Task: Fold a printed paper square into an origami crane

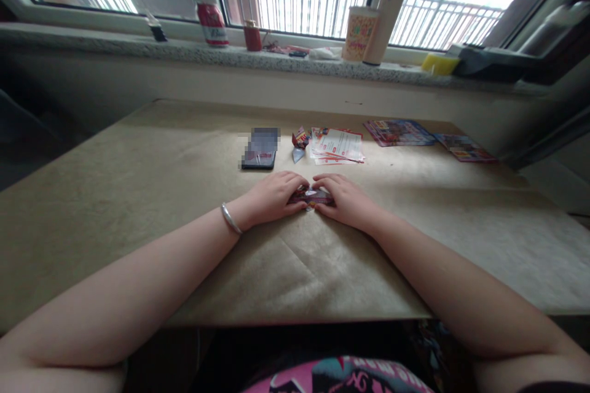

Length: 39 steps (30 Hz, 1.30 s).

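Note:
Both hands rest on the table around a small, flat, dark purple-and-red packet (318,198) with a shiny, crinkled top. My left hand (275,196), with a silver bangle at its wrist, grips the left end between thumb and fingers. On the other end, my right hand (349,199) pinches it in the same way. My fingers hide parts of the packet, so its exact kind is unclear. Just beyond lie a crumpled colourful wrapper (300,139) and a small stack of white printed sheets (340,145) with red edges.
A dark phone (262,150) lies beyond my left hand. Colourful printed packs (399,133) are at the back right of the tan-covered table (115,196). On the window sill stand a red can (212,24), a red jar (252,35), a paper cup (358,34) and a tall tube (391,9).

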{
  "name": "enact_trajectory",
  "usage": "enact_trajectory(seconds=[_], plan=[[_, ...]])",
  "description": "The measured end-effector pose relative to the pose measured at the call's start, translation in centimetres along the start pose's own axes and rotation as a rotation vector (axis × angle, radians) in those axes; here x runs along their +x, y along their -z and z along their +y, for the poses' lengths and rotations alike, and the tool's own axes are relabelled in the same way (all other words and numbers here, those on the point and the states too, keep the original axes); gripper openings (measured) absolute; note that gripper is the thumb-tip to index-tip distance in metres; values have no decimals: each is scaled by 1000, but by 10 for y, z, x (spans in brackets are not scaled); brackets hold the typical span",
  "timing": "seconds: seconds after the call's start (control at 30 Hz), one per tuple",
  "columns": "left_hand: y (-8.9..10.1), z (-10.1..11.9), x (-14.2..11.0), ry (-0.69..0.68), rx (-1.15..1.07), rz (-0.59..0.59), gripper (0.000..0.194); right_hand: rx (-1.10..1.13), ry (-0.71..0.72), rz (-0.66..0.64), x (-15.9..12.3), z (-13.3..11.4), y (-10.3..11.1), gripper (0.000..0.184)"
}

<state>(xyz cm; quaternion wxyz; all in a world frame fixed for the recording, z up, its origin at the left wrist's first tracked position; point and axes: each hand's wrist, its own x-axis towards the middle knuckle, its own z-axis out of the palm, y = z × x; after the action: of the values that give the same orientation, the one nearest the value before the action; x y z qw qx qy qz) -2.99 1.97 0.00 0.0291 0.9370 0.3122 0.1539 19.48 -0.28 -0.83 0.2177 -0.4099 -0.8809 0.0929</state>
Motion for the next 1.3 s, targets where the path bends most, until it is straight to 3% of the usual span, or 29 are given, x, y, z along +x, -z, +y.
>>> enact_trajectory(seconds=[0.13, 0.27, 0.43, 0.63, 0.77, 0.93, 1.3], plan=[[0, 0, -1, 0, -64, 58, 39, 110, -69, 42, 0, -4, 0, 34], [-2, 2, -3, -46, -96, 125, 34, 159, -128, 81, -1, -11, 2, 17], [-1, 6, -4, -92, -111, 208, 26, 215, -124, 54, -1, -19, 5, 17], [2, 9, 0, -143, 18, 290, 14, 144, -25, 160, -3, -21, 6, 5], [2, 8, 3, -168, 111, 261, 13, -121, 72, 187, -4, -19, 9, 9], [-3, 2, 3, -154, 107, 159, 16, -406, 187, 88, -3, -11, 14, 18], [2, 5, 4, -218, 131, 136, 19, -412, 155, -22, 2, -6, 11, 21]])
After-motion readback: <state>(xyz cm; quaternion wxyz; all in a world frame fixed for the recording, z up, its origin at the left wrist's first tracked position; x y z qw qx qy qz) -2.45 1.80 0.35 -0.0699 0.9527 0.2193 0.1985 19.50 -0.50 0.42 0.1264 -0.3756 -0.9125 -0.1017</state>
